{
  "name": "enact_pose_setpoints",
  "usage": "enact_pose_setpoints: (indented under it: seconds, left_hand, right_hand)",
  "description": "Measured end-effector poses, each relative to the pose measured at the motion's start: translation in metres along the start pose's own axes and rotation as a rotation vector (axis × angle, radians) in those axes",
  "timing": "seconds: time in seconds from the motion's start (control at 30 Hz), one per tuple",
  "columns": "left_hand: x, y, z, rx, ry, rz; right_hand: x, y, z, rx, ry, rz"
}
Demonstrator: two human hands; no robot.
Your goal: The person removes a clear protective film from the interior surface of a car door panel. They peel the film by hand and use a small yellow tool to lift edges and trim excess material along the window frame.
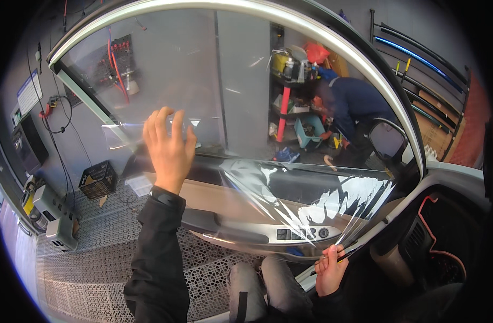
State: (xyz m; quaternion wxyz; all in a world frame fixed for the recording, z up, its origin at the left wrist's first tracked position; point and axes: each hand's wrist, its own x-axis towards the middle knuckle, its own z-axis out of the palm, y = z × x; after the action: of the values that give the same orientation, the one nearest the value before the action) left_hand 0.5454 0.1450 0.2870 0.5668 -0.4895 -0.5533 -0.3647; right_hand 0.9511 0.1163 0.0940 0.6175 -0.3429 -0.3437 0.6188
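A car door stands open before me, with its window glass (pixel 165 70) in a pale metal frame. My left hand (pixel 170 148) is raised in front of the lower left part of the glass, fingers bent and spread, thumb apart. A small clear flap (pixel 114 138) sticks out past the frame beside it. Shiny clear film (pixel 311 207) hangs in taut creases over the inner door panel. Its lower end is bunched in my closed right hand (pixel 330 271), low by the door's edge. A thin dark tool (pixel 349 253) shows at that hand; its kind is unclear.
Window switches (pixel 297 233) and an armrest (pixel 200 219) sit on the door panel. Beyond the glass a person in dark clothes (pixel 359 99) bends by a shelf, near a teal bin (pixel 308 132). A black crate (pixel 97 180) stands on the grated floor (pixel 96 274) at left.
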Motion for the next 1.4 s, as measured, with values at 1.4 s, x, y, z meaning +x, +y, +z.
enact_pose_setpoints:
  seconds: [1.4]
  left_hand:
    - [-0.055, -0.005, -0.079, -0.318, -0.283, -0.146]
  right_hand:
    - [-0.001, 0.002, -0.006, -0.046, -0.023, -0.012]
